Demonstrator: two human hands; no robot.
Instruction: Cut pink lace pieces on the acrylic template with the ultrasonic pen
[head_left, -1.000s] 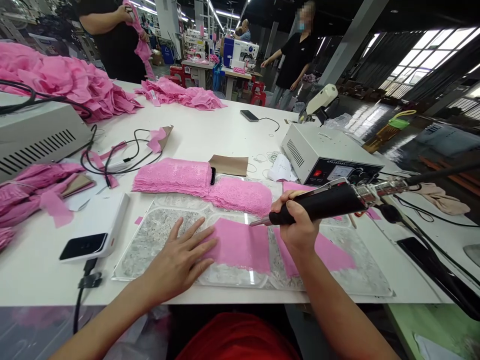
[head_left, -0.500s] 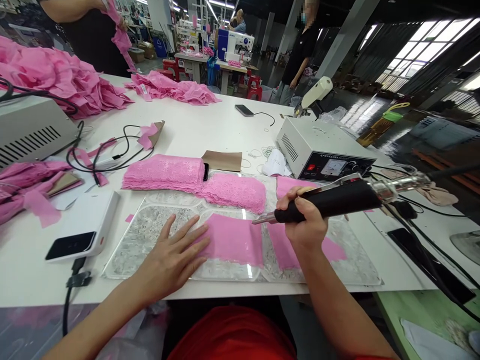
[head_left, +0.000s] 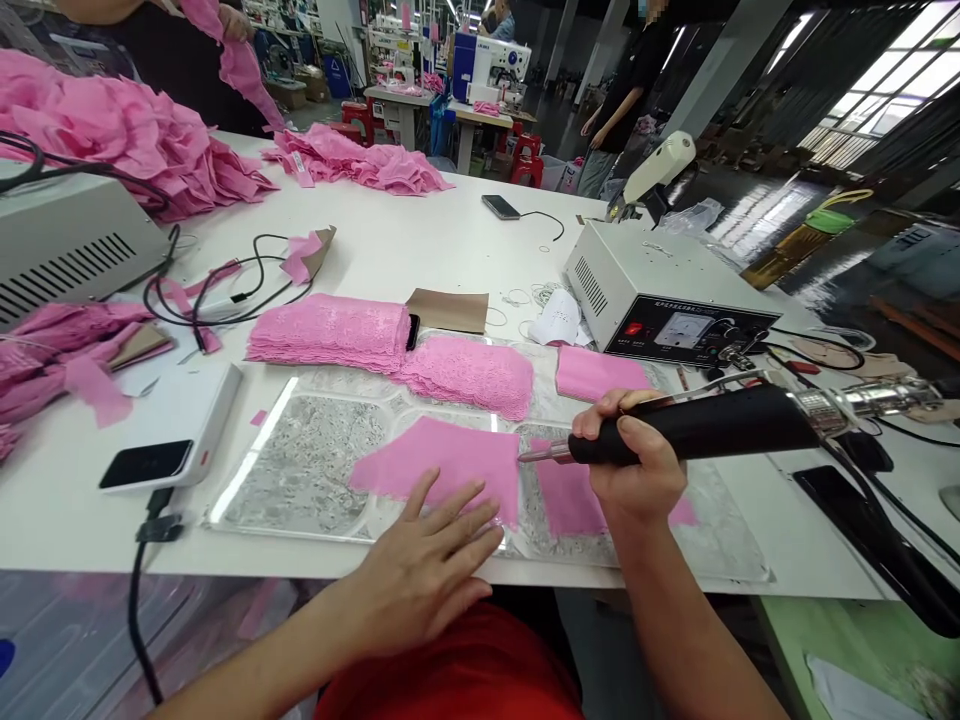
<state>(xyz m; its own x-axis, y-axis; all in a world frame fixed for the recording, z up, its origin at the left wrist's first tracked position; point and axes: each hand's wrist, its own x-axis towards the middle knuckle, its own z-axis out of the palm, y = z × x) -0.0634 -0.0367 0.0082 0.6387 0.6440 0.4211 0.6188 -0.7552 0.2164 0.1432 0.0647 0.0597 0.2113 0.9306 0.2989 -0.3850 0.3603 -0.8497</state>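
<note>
My right hand (head_left: pixel 634 450) is wrapped round the black handle of a corded hand tool (head_left: pixel 720 422) with a narrow metal tip. That tip meets the right edge of a flat pink fabric piece (head_left: pixel 450 450). Fingers spread, my left hand (head_left: pixel 435 560) lies on the lower part of this piece. Both rest on a clear board with a grey marbled look (head_left: pixel 300 465). A second pink piece (head_left: pixel 566 495) lies to the right, partly hidden by my right hand and forearm. Behind are two stacks of pink lacy pieces, a taller one (head_left: pixel 330 330) and a lower one (head_left: pixel 472 372).
A grey control box (head_left: pixel 667 290) with a dial stands at the back right, cables beside it. To the left are a white power bank (head_left: pixel 180 430), black cables and heaped pink fabric (head_left: pixel 112 140). A phone (head_left: pixel 501 207) lies farther back. Two people stand beyond the table.
My left hand has moved right and nearer to me, uncovering the fabric's pointed left end. The tool tip has shifted slightly right and down along the fabric's edge. The camera view has tilted a little.
</note>
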